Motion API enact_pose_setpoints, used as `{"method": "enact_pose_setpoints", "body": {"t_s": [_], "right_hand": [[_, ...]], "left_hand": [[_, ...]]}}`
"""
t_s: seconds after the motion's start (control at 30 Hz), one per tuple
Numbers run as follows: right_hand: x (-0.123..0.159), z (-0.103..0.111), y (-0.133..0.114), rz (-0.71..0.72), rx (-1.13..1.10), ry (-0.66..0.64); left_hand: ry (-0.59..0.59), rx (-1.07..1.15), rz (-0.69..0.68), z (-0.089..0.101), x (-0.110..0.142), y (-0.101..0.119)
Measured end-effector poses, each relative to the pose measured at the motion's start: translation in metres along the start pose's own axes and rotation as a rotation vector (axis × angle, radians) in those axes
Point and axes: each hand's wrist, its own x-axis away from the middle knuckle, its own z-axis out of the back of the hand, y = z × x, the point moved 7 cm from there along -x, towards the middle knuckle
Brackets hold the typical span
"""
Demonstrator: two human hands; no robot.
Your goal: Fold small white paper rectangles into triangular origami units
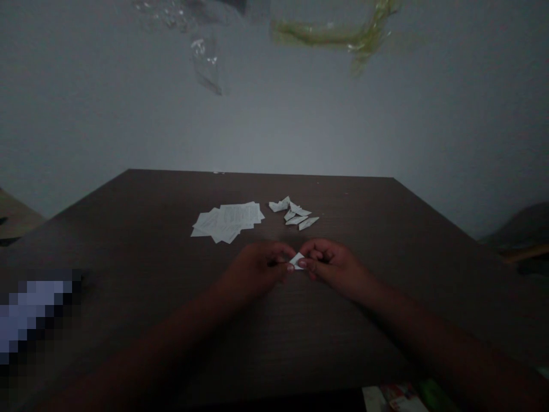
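Between my two hands is a small folded piece of white paper [297, 262], held just above the dark table [274, 343]. My left hand [263, 263] pinches its left side between thumb and finger. From the right, my right hand [332, 263] grips the same piece, its thumb pressed on the front. Part of the paper is hidden by the fingertips. Beyond my hands lie several small folded paper pieces [295, 213] in a loose cluster. To their left is a spread pile of flat printed paper sheets [229, 220].
A blurred-out, pixelated object [34, 309] lies at the table's left side. Behind the table stands a grey wall [274, 114] with yellow tape [321, 35] and clear plastic [208, 60] on it. Colourful items [398, 397] show below the table's near edge.
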Motion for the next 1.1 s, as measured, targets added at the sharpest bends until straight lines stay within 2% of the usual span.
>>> {"method": "enact_pose_setpoints", "body": {"t_s": [0.13, 0.3, 0.4, 0.5, 0.63, 0.8, 0.97, 1.1], "right_hand": [[-0.004, 0.003, 0.006, -0.039, -0.067, 0.026], [-0.007, 0.003, 0.013, -0.069, -0.09, -0.015], [-0.005, 0.0, 0.014, -0.045, -0.138, -0.036], [-0.003, -0.001, 0.012, 0.016, -0.194, -0.017], [-0.001, -0.003, 0.011, 0.079, -0.194, -0.007], [-0.003, -0.001, 0.01, 0.13, -0.209, 0.015], [-0.001, 0.003, 0.008, 0.183, -0.133, 0.063], [0.004, 0.005, 0.015, 0.202, 0.023, 0.157]], "left_hand": [[0.058, -0.286, -0.195, -0.005, 0.006, 0.015], [0.031, -0.401, -0.296, -0.012, 0.007, 0.014], [0.069, -0.313, -0.251, -0.005, 0.004, 0.009], [0.101, -0.079, -0.096, -0.001, 0.0, -0.002], [0.117, 0.234, 0.024, -0.005, -0.003, -0.013], [0.087, 0.403, 0.105, -0.009, -0.006, -0.022], [0.123, 0.439, 0.052, -0.007, -0.007, -0.019], [0.22, 0.216, -0.143, -0.005, -0.001, -0.006]]}}
